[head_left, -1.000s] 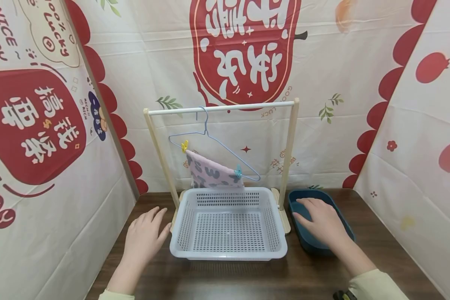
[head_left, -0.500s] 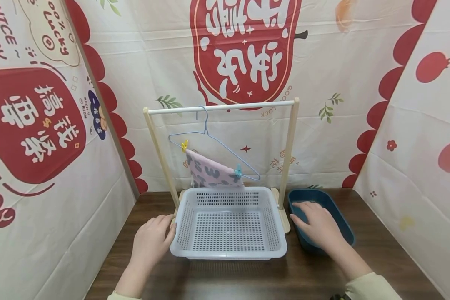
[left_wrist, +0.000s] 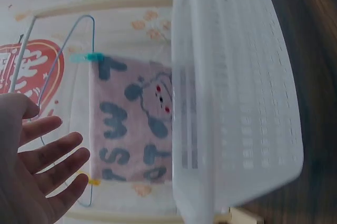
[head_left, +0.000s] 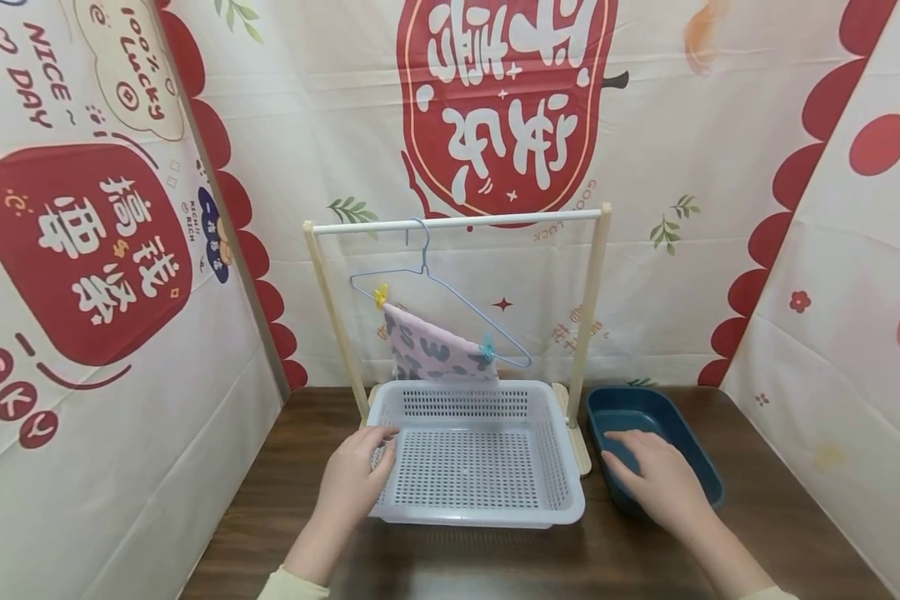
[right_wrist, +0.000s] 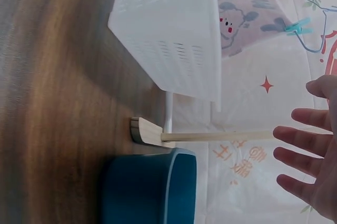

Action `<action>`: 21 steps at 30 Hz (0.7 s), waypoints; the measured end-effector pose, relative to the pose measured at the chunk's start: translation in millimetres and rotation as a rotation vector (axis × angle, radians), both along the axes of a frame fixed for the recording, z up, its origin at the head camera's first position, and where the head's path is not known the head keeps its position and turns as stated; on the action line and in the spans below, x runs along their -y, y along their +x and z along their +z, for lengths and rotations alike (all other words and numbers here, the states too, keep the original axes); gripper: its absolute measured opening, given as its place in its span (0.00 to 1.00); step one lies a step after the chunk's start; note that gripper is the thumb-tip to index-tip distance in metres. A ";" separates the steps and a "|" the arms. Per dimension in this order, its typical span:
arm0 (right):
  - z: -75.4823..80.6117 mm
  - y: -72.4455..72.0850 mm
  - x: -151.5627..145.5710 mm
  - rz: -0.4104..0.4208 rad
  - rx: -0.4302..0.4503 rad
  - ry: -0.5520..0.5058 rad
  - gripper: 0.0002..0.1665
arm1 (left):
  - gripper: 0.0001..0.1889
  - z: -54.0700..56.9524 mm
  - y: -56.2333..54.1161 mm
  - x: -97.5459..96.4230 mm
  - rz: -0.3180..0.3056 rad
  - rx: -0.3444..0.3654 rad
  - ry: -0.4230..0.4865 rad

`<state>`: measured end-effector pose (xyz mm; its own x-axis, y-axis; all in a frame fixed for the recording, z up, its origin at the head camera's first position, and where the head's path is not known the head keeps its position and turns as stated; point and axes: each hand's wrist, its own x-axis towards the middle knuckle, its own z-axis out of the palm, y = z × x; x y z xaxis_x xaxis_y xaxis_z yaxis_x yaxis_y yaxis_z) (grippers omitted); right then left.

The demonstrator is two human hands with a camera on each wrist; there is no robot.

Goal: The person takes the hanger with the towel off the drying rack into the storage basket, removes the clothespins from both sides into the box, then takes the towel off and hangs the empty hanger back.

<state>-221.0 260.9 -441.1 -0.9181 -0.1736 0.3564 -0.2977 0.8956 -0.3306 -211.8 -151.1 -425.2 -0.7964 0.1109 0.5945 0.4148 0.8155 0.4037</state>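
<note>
My left hand (head_left: 354, 473) hovers at the left rim of the white perforated basket (head_left: 465, 515), fingers spread and relaxed with nothing in them. Above the near part of the blue tub (head_left: 708, 467) is my right hand (head_left: 656, 475), its fingers loosely extended and holding nothing. Behind the basket, a pink towel (head_left: 438, 346) with grey letters hangs aslant from a blue wire hanger (head_left: 468, 307). A yellow clip (head_left: 381, 296) pins its left corner and a teal clip (head_left: 487, 347) its right. The towel's lower part is hidden by the basket in the head view.
A small wooden rack (head_left: 589, 312) with a white rod (head_left: 495, 221) carries the hanger and stands behind and around the basket. Printed cloth walls (head_left: 667, 317) enclose the brown table (head_left: 270, 500) at the back and both sides.
The left hand has moved right, from beside the basket to over its left rim. The right hand has shifted slightly toward the near side of the tub. The head view has shifted slightly.
</note>
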 end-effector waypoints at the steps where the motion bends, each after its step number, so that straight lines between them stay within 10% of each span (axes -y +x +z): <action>1: -1.7 2.5 -1.2 -0.004 0.009 -0.001 0.26 | 0.09 -0.5 -0.4 -3.9 -0.011 0.001 0.018; 21: -30.6 16.7 -0.7 -0.016 0.059 -0.028 0.24 | 0.19 0.8 -23.1 -68.2 -0.173 0.183 0.153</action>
